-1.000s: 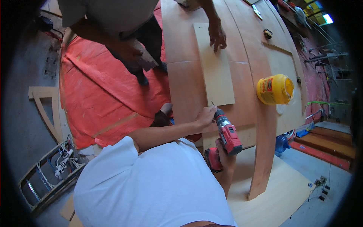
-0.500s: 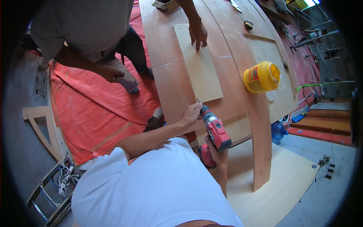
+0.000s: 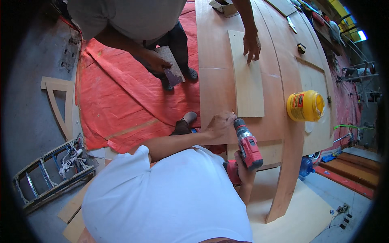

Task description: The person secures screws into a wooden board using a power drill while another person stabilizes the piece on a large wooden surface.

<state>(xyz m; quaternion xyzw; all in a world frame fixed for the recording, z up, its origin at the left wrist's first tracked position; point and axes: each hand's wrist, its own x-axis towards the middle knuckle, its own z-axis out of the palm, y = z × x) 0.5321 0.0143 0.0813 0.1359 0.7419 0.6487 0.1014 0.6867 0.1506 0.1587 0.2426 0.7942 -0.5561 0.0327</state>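
My right hand (image 3: 244,167) is wrapped round the handle of a red and black cordless drill (image 3: 250,150). Its chuck points away from me, toward the near end of a pale wooden board (image 3: 248,81). At the front of the chuck, my left hand (image 3: 222,123) is closed in a pinch; what sits between its fingertips is too small to make out. A co-worker's hand (image 3: 252,46) reaches down onto the pale board. The co-worker's other hand (image 3: 156,60) holds a flat block (image 3: 171,65) with a purplish sheet at its lower end.
The board lies on a large plywood panel (image 3: 214,89). A yellow tub (image 3: 302,106) stands on a long reddish plank (image 3: 292,141) at right. Farther back is a tape measure (image 3: 301,48). Orange sheeting (image 3: 121,97) covers the floor at left, near a ladder (image 3: 48,174).
The whole view has shifted, so the scene sits farther right and lower. My left hand stays at the drill's front. The co-worker's block has swung to a different angle.
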